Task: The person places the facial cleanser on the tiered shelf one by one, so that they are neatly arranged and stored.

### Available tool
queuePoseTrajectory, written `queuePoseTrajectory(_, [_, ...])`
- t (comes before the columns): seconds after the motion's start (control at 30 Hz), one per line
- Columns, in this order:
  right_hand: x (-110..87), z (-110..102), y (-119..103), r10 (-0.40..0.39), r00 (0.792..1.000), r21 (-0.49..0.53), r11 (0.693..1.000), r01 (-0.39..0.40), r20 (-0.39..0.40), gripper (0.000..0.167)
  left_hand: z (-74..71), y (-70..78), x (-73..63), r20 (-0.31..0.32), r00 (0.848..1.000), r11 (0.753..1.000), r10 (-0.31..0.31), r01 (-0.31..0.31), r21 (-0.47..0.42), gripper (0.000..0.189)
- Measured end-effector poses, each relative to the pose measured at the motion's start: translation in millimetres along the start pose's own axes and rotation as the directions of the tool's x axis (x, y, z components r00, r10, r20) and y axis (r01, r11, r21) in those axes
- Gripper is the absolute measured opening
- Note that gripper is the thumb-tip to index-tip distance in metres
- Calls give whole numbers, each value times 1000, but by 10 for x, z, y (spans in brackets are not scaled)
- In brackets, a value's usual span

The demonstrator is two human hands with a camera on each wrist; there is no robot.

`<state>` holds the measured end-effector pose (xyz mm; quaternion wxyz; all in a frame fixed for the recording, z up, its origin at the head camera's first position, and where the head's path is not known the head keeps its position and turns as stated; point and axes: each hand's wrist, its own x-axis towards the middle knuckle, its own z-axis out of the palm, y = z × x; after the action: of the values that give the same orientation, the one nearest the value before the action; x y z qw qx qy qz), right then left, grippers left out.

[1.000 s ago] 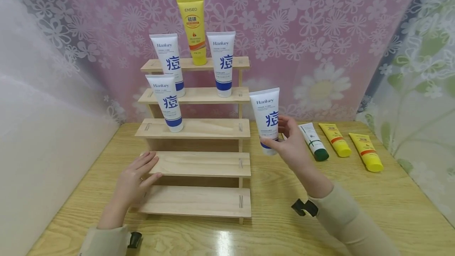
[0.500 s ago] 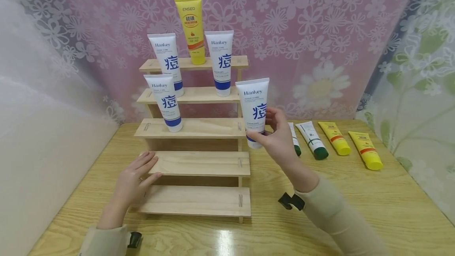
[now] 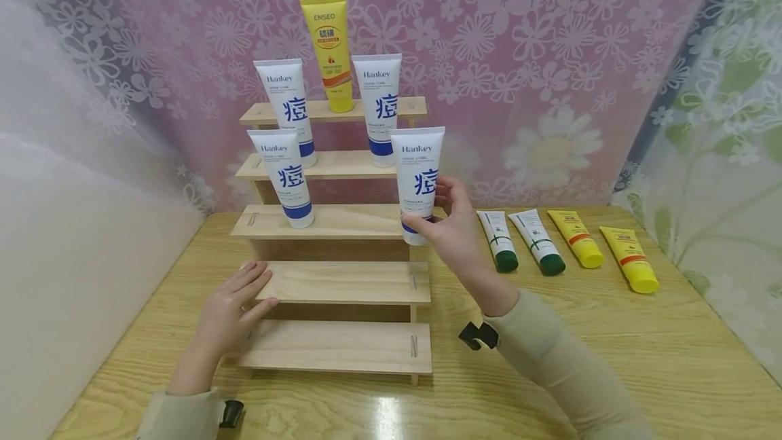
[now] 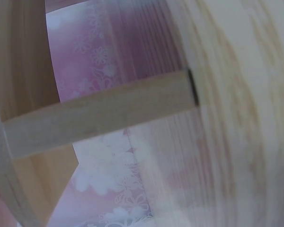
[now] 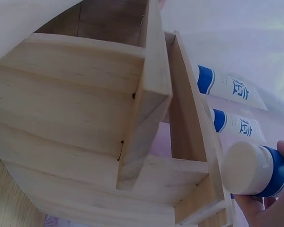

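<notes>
My right hand (image 3: 455,236) grips a white Hankey tube (image 3: 418,165) near its blue band and cap, thumb in front and fingers behind. The tube is upright, its cap overlapping the right end of the middle shelf in the head view; the right wrist view shows the white cap (image 5: 240,168) beside the rack. My left hand (image 3: 235,301) rests on the left end of the wooden step rack (image 3: 342,280), fingers on the second shelf from the bottom. A Hankey tube (image 3: 284,178) stands on the middle shelf's left. Two more, a left one (image 3: 287,104) and a right one (image 3: 380,107), stand one shelf higher.
A yellow ENSEO tube (image 3: 330,53) stands on the top shelf. On the table (image 3: 586,345) to the right lie two white tubes with green caps (image 3: 506,261) and two yellow tubes (image 3: 632,260). A floral backdrop (image 3: 519,73) rises behind the rack.
My right hand has carried the white Hankey tube left and slightly up, to the middle shelf's right end, uncovering a green-capped tube on the table. My left hand has stayed put.
</notes>
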<state>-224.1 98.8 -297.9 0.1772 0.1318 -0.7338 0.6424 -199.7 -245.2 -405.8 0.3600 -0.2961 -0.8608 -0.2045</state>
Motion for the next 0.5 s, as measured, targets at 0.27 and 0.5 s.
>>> queuePoseTrajectory(0.27, [112, 165, 79, -42, 999, 8, 999, 42, -23, 62, 0, -10, -7, 5, 1000, 1000, -3, 3, 10, 62])
queuePoseTrajectory(0.5, [177, 298, 88, -64, 998, 5, 998, 65, -24, 62, 11, -29, -18, 1, 1000, 1000, 1, -1, 23, 63])
